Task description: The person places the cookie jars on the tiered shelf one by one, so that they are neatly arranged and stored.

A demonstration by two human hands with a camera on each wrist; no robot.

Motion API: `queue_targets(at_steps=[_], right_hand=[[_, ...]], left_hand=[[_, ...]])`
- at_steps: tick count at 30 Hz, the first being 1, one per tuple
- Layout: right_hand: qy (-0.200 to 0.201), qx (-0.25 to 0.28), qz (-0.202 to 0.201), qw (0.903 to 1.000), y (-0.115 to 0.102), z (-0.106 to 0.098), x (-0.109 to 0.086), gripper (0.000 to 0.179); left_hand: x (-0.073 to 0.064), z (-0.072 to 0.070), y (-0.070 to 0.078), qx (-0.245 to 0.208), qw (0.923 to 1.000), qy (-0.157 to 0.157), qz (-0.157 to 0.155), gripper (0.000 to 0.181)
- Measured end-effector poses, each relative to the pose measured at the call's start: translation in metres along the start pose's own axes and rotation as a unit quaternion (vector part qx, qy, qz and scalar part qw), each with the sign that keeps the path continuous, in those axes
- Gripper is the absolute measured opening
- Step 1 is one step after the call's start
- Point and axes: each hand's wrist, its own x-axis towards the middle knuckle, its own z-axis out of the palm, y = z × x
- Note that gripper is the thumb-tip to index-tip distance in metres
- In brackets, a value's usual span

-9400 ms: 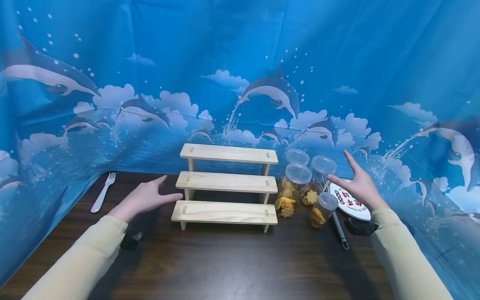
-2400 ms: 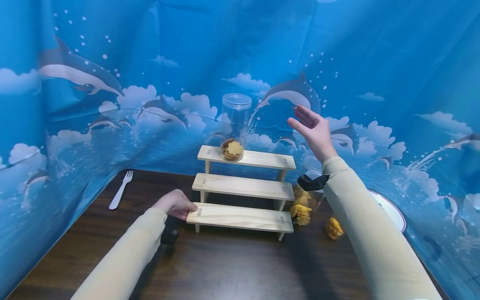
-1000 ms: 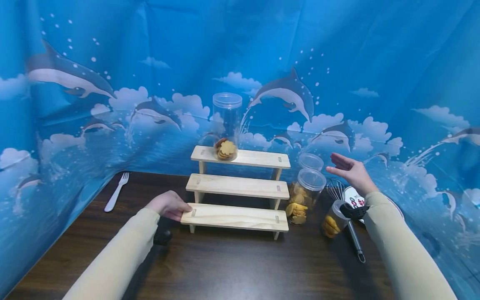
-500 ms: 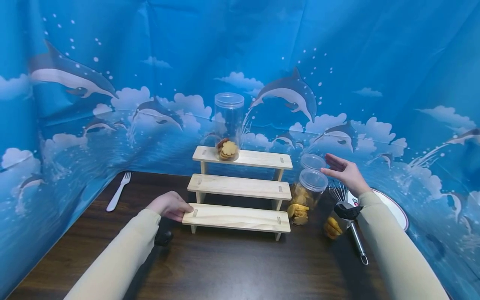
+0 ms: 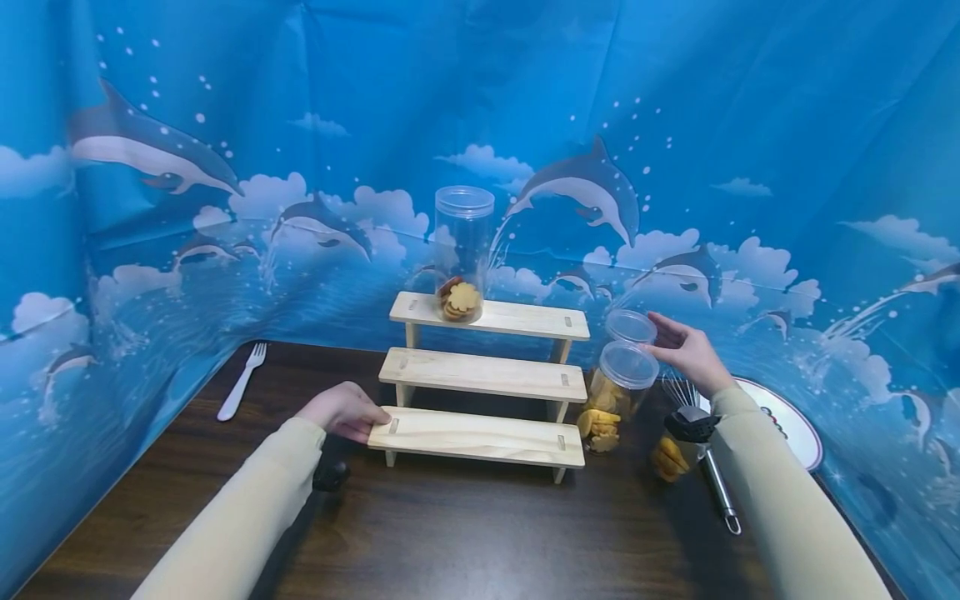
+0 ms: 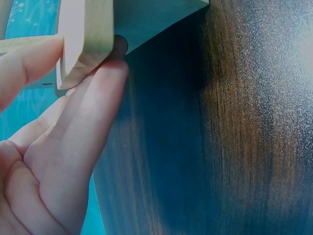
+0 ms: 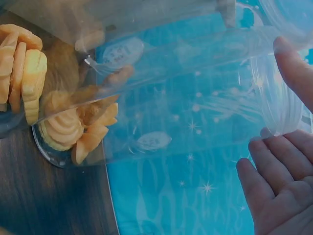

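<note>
In the head view, a three-tier wooden stand (image 5: 480, 437) is on the dark table. My left hand (image 5: 347, 412) pinches the left end of its lowest board; the left wrist view has the thumb and a finger on either side of the board (image 6: 85, 34). A tall clear cookie jar (image 5: 463, 250) stands upright on the top tier. To the stand's right, my right hand (image 5: 692, 357) has thumb and fingers around the lid of the back cookie jar (image 5: 631, 326). In the right wrist view, they straddle this screw lid (image 7: 274, 93). Another cookie jar (image 5: 628, 367) stands just in front.
Partly behind the right wrist are a small jar of cookies (image 5: 670, 458) and a whisk (image 5: 722, 492). A white plate (image 5: 795, 425) lies at the right edge. On the far left is a white fork (image 5: 243, 383). A blue dolphin curtain (image 5: 337, 125) hangs behind the table.
A cookie jar has gone from the right group onto the top tier. My right hand has since come down right and closed in on the back jar's lid. My left hand keeps holding the stand.
</note>
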Motion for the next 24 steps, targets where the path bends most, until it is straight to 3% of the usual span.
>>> queue_targets(at_steps=[7,24], right_hand=[[0.001,-0.008,-0.005,1.0,0.0005,0.005,0.0019,0.08],[0.042,-0.005,0.036,0.9985,0.0011,0.0061,-0.0016,0.087]], left_hand=[[0.0,0.0002,0.0002,-0.009,1.0,-0.001,-0.002,0.035],[0.0004,0.0005,0.0,-0.011,0.9999,0.001,-0.004,0.035]])
